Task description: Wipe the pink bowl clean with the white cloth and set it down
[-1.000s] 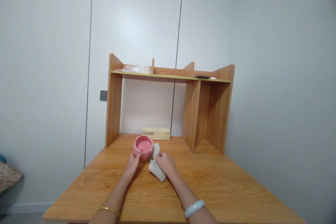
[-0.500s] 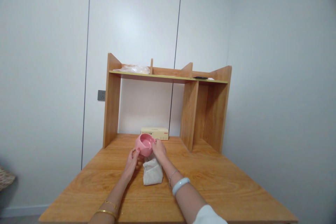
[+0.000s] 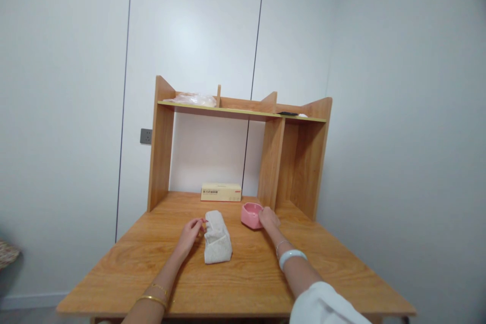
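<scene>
A pink angular bowl [image 3: 250,218] is at the desk's middle right, upright and at or close to the desk surface. My right hand [image 3: 269,216] grips it by its right side, the fingertips partly hidden behind the rim. A folded light-grey cloth [image 3: 217,245] lies lengthwise on the desk to the left of the bowl. Beside the cloth's left edge is my left hand [image 3: 191,233], its fingers slightly bent and apart, holding nothing. The fingertips reach the edge of the cloth; whether they touch it I cannot tell.
A cream box [image 3: 220,192] with printed text stands at the back of the wooden desk [image 3: 152,263]. The wooden shelf unit [image 3: 271,162] rises behind, with a clear plastic bag [image 3: 193,99] and a dark flat item [image 3: 287,113] on top. A socket [image 3: 146,136] is on the wall.
The bowl has moved right, from above the cloth, in my right hand. My left hand has let go of it and sits by the cloth, which now shows in full.
</scene>
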`<action>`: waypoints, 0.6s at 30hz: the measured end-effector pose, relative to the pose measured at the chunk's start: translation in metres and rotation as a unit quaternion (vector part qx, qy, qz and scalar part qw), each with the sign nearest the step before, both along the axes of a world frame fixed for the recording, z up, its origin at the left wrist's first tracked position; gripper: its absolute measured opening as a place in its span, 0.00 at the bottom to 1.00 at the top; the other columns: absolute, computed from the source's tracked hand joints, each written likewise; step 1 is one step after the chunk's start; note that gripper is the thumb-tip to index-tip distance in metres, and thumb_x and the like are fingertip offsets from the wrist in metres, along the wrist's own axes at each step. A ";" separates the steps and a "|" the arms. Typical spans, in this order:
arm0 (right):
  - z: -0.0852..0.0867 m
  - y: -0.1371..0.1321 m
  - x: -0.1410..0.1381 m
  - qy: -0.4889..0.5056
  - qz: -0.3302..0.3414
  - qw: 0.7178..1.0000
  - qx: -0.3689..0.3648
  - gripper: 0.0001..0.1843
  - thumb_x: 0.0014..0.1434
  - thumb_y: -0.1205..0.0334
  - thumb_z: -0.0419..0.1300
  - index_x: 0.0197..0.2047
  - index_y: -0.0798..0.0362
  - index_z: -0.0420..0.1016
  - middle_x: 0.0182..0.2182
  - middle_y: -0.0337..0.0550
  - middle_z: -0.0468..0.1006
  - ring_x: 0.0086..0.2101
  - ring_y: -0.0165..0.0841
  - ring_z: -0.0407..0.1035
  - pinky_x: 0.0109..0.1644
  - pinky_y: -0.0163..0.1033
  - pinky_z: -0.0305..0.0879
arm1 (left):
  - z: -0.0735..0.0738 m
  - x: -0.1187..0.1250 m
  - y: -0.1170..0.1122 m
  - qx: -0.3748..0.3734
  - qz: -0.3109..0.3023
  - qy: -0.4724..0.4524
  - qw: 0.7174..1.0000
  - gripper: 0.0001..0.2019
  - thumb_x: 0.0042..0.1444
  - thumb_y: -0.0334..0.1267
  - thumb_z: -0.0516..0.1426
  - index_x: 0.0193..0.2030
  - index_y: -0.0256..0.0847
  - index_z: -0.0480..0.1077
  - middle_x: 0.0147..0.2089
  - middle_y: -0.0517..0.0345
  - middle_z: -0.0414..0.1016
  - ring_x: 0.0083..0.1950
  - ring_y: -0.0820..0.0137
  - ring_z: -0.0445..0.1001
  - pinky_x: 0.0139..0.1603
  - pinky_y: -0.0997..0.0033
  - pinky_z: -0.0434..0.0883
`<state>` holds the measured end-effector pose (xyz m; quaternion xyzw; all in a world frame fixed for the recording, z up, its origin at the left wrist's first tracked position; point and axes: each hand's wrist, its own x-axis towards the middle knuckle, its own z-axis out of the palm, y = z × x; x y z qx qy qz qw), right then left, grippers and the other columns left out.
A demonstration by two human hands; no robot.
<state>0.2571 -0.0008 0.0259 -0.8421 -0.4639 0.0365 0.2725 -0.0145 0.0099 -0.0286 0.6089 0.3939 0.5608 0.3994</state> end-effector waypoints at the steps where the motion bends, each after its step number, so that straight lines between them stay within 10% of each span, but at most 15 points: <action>1: -0.002 -0.002 0.002 0.001 0.000 1.000 -0.002 0.20 0.58 0.62 0.44 0.43 0.60 0.74 0.40 0.61 0.76 0.41 0.42 0.71 0.38 0.41 0.63 | 0.000 0.000 0.000 0.002 -0.003 0.004 1.000 0.19 0.45 0.52 0.50 0.28 0.36 0.71 0.23 0.56 0.70 0.25 0.72 0.66 0.28 0.72 0.62; 6: 0.002 -0.008 -0.008 -0.041 0.008 0.998 0.037 0.21 0.59 0.58 0.45 0.48 0.61 0.68 0.42 0.61 0.74 0.42 0.42 0.69 0.41 0.43 0.61 | 0.001 -0.001 -0.001 0.020 -0.014 0.022 0.999 0.22 0.46 0.54 0.49 0.25 0.35 0.72 0.24 0.53 0.71 0.27 0.70 0.67 0.31 0.71 0.62; 9: 0.004 -0.014 -0.034 -0.073 0.123 0.984 0.108 0.18 0.58 0.55 0.49 0.42 0.58 0.72 0.39 0.55 0.75 0.42 0.38 0.68 0.42 0.37 0.59 | 0.003 -0.001 -0.003 0.015 -0.018 0.020 1.000 0.23 0.46 0.55 0.49 0.25 0.35 0.72 0.24 0.52 0.72 0.28 0.70 0.67 0.32 0.71 0.63; 13: -0.011 -0.026 -0.071 0.076 0.361 0.927 0.066 0.16 0.55 0.53 0.53 0.34 0.58 0.73 0.27 0.42 0.74 0.28 0.29 0.66 0.30 0.31 0.57 | 0.005 0.000 -0.005 0.009 -0.021 0.012 1.000 0.24 0.45 0.56 0.50 0.24 0.35 0.73 0.24 0.52 0.72 0.28 0.70 0.67 0.32 0.71 0.62; 18: -0.028 -0.040 -0.089 0.186 0.386 0.903 0.029 0.17 0.43 0.63 0.62 0.39 0.59 0.72 0.21 0.33 0.66 0.23 0.24 0.58 0.27 0.29 0.52 | 0.006 0.001 -0.006 0.009 -0.029 0.017 0.999 0.25 0.45 0.57 0.49 0.24 0.35 0.73 0.23 0.52 0.71 0.27 0.70 0.67 0.31 0.71 0.62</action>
